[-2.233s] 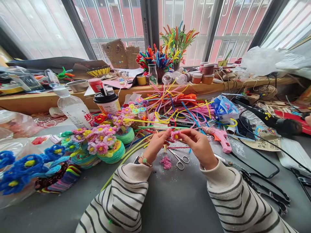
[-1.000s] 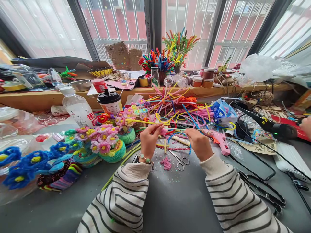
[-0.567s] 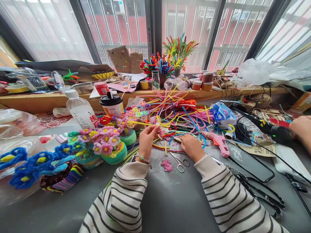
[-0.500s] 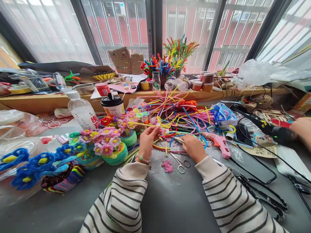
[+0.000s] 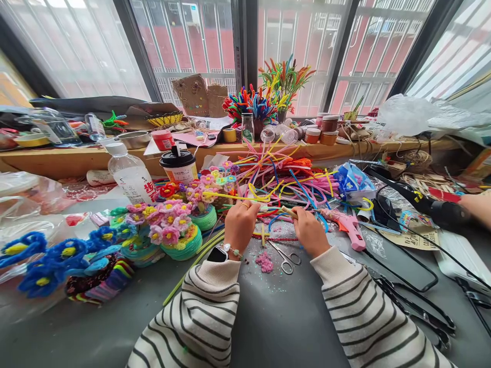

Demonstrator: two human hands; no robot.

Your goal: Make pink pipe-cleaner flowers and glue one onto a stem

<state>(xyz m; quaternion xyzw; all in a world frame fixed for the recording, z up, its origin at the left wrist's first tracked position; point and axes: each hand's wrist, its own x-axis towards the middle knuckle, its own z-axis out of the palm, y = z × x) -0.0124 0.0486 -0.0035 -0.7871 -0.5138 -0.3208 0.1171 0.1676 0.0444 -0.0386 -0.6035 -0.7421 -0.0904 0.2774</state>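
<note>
My left hand (image 5: 241, 227) is closed at the near edge of the pipe cleaner pile (image 5: 284, 174), its fingertips pinched on something I cannot make out. To its right, my right hand (image 5: 310, 231) grips a short pale stick (image 5: 287, 210) that points up and left toward my left hand. Below and between my hands lie silver scissors (image 5: 287, 258), a clump of pink fuzzy pieces (image 5: 264, 261) and a short yellowish stick (image 5: 263, 236). A pink glue gun (image 5: 347, 228) rests right of my right hand.
Fuzzy flower pots (image 5: 182, 240) and blue flowers (image 5: 42, 281) stand at the left, before a plastic bottle (image 5: 132, 174) and a lidded cup (image 5: 178, 166). Black cables (image 5: 412, 271) cross the right side. Another person's hand (image 5: 475, 210) is at the right edge.
My left hand has turned, its back now facing the camera, and moved slightly right. My right hand has shifted a little right and its stick has risen slightly.
</note>
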